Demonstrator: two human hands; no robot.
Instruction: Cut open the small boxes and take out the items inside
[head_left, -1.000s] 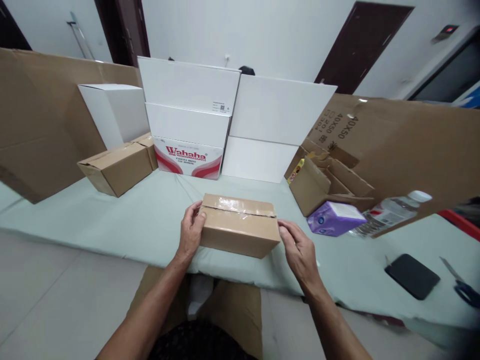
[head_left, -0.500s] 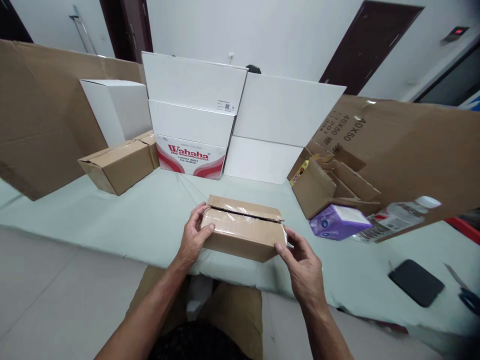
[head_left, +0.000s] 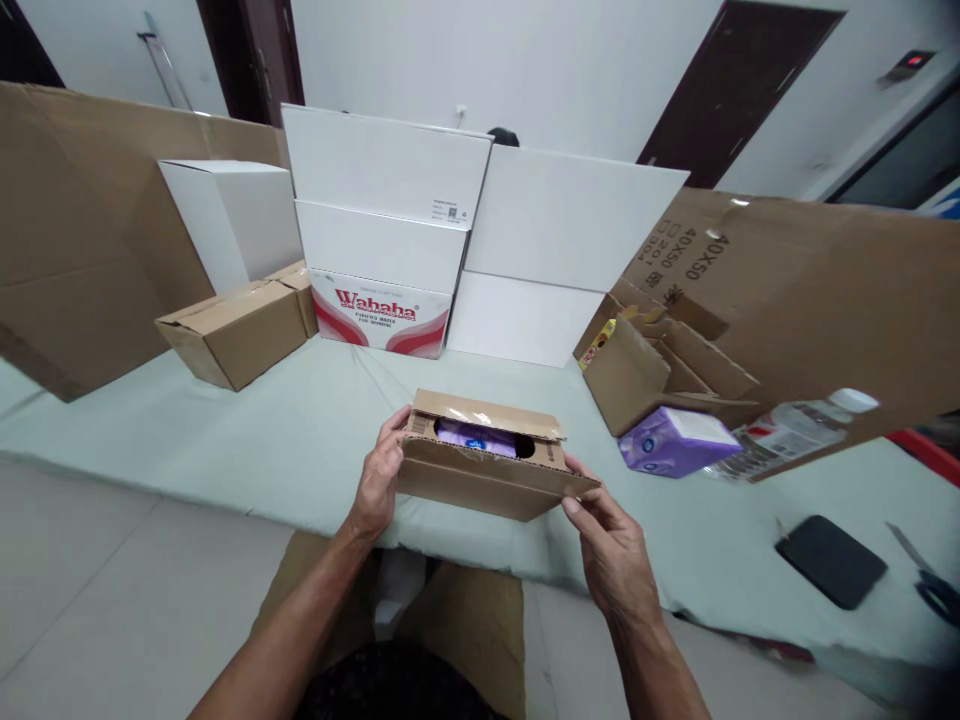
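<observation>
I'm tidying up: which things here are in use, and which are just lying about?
In use: left hand, right hand, opened brown carton they hold, purple package inside.

Lying about: purple carton, clear bottle, scissors, flat black object, brown box at left.

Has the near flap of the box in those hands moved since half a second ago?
Yes. Judged against the Wahaha box, the near flap has swung open, away from it and toward the camera, showing a purple pack inside.
</observation>
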